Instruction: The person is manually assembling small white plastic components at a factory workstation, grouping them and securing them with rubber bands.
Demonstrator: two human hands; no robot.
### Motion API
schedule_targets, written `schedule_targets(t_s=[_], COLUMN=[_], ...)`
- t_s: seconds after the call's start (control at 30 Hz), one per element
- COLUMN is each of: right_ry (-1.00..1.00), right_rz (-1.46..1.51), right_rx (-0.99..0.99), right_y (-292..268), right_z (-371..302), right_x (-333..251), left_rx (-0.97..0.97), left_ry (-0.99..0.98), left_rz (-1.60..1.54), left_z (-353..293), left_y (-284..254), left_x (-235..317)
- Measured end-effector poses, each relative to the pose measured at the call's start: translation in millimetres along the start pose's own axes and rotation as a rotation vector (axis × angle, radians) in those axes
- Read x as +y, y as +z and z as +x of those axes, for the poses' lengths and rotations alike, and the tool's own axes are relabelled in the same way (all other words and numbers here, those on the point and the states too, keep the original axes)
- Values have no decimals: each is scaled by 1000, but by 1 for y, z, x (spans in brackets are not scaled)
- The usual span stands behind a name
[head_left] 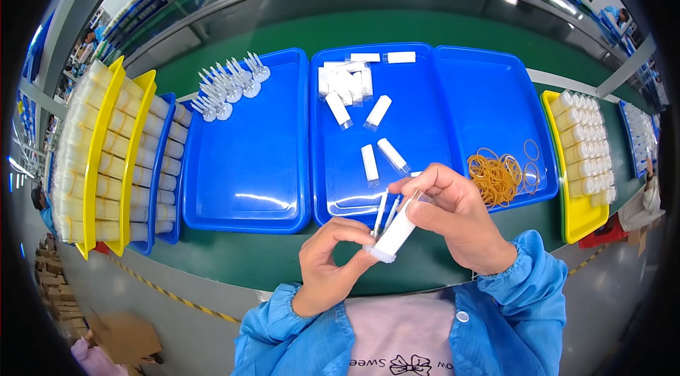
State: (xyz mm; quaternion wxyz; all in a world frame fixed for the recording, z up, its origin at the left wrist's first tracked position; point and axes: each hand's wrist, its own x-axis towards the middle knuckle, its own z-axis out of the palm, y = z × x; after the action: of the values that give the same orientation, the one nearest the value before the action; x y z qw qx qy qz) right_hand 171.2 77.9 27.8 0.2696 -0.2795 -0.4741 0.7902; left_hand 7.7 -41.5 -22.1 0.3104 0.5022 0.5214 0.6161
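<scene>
My left hand (pixel 327 266) is closed, thumb and fingers pinching a translucent plastic base (pixel 381 255) with thin upright prongs. Tilted against the prongs is a white cylinder (pixel 397 234) with a clear end, gripped near its upper end by my right hand (pixel 464 223). Its lower end meets the base; how far the two are joined I cannot tell. Beyond my hands, several similar white cylinders (pixel 377 112) lie in the middle blue tray (pixel 418 117), some heaped at its far left. More pronged bases (pixel 228 85) stand in the far part of the left blue tray (pixel 244 156).
Tan rubber bands (pixel 492 179) lie in the right blue tray (pixel 489 103). At far left, yellow and blue trays hold rows of bundled white cylinders (pixel 117 142). A yellow tray (pixel 584 216) at right carries more bundles. The green table (pixel 283 257) runs beneath everything.
</scene>
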Motion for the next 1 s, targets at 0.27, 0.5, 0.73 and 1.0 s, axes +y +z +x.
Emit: schedule_targets(t_s=[0.27,0.5,0.73,1.0], right_ry=[-32,-46,-49,-574], right_rz=[-78,-150,-188,-1687], right_rx=[-27,-50,-97,-5], right_y=[1,-2,-8,-52], right_z=[2,3,7,34], right_x=[3,6,8,18], left_rx=[65,32,5,165], left_ry=[-64,15,21,-156], left_rz=[-125,-28,-6,-237], left_z=[-4,-6,-5,10], left_y=[5,2,1,-21], left_x=[-1,-8,-8,-10])
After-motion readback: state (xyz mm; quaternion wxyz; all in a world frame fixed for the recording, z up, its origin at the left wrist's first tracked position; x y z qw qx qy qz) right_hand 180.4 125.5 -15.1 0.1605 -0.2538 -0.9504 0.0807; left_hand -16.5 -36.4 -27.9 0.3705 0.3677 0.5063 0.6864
